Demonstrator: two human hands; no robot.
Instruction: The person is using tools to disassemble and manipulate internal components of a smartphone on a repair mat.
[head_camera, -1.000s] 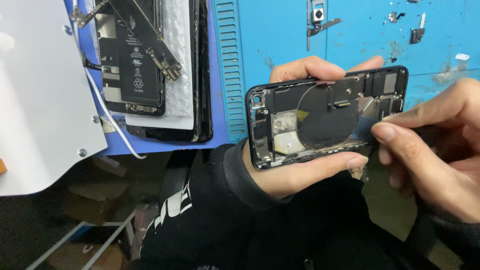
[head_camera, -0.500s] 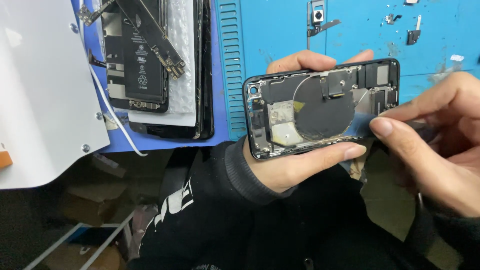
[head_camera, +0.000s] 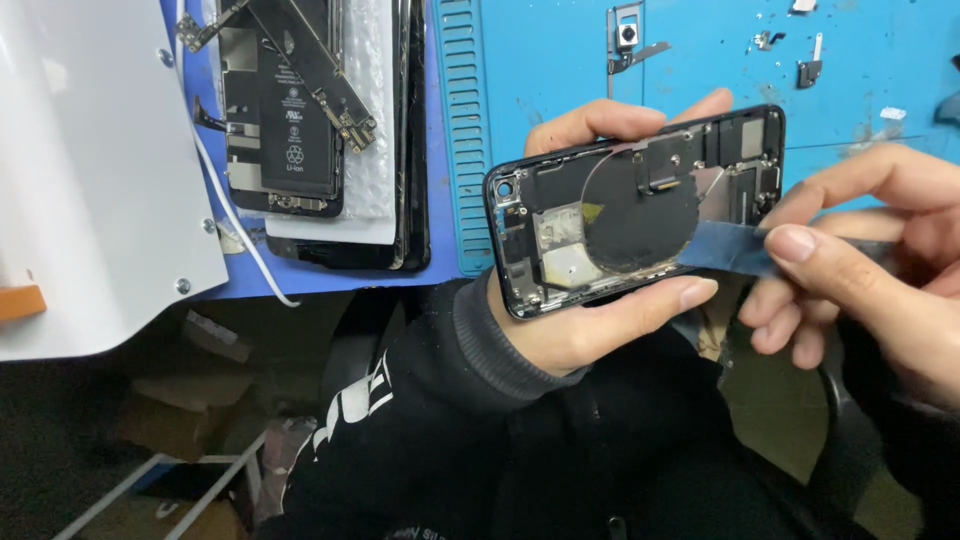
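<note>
Your left hand (head_camera: 590, 300) cradled the opened phone housing (head_camera: 640, 205) from behind and below, fingers curled over its far long edge and the thumb pressed along the near edge, so the housing sat firmly gripped in your palm, held up in front of your chest over the near edge of the blue work mat (head_camera: 560, 70). The housing lay lengthwise across the view, camera end to the left, its dark round coil and bare metal plates facing you.

Your right hand (head_camera: 860, 270) came in from the right, thumb and forefinger pinched shut on a dark thin strip (head_camera: 725, 247) (whether a pry blade or a piece of film, I could not tell). The strip's free end reached over the housing's right half and touched the edge of the round coil.

On the mat to the left lay a stack of phone parts (head_camera: 310, 130) with a black battery and a logic board on top, and beside them a white panel (head_camera: 90, 170) with a thin white cable (head_camera: 235, 235) running along its edge.

Compared with a second before, you had lifted the housing slightly higher and tilted it less, and your right thumb had pulled back to the right, off the housing's corner, leaving more of the strip exposed between thumb and coil.
</note>
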